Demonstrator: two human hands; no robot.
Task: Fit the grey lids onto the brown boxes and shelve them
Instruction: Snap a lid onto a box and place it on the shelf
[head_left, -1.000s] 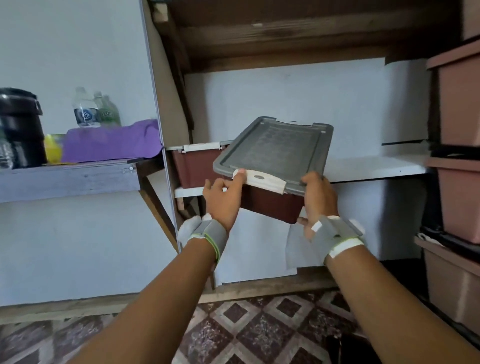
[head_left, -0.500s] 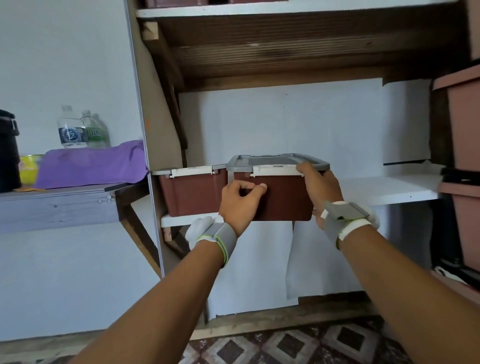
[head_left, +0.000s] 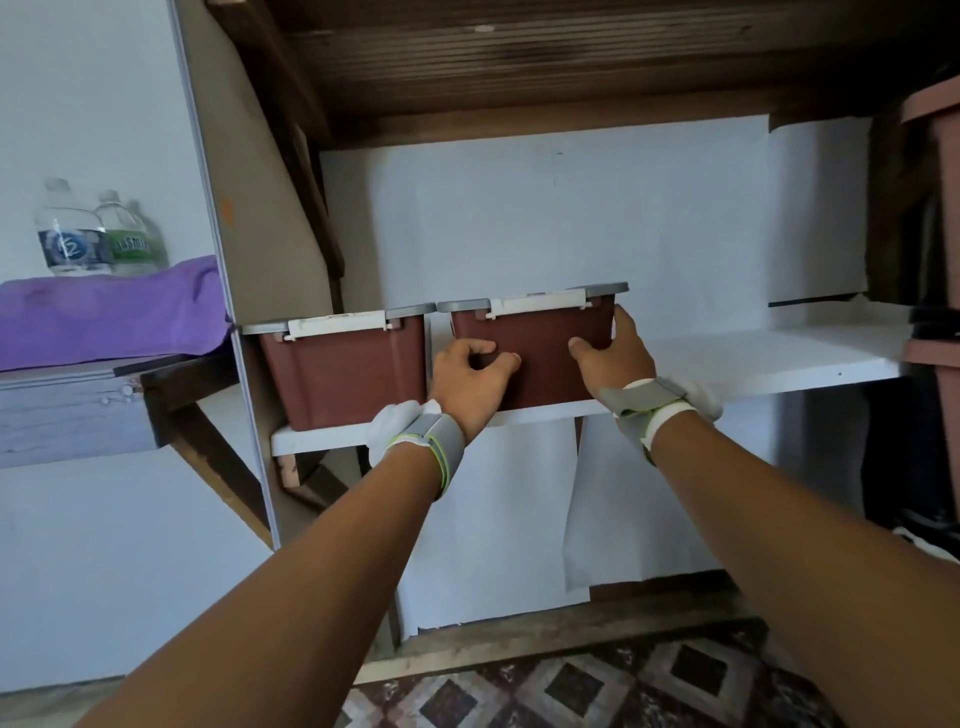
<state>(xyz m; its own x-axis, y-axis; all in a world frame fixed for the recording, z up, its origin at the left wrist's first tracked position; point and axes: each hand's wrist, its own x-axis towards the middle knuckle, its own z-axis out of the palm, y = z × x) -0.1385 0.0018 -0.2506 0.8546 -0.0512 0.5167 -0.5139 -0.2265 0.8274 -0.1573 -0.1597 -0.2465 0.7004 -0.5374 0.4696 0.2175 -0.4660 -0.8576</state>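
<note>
We see both hands on the second brown box (head_left: 540, 358) at the white shelf's (head_left: 753, 358) front edge — left hand (head_left: 470, 382) curled against its front, right hand (head_left: 610, 351) gripping its right side. Its grey lid (head_left: 597, 288) is on. Bottle (head_left: 70, 234) labels are too blurry to read.
</note>
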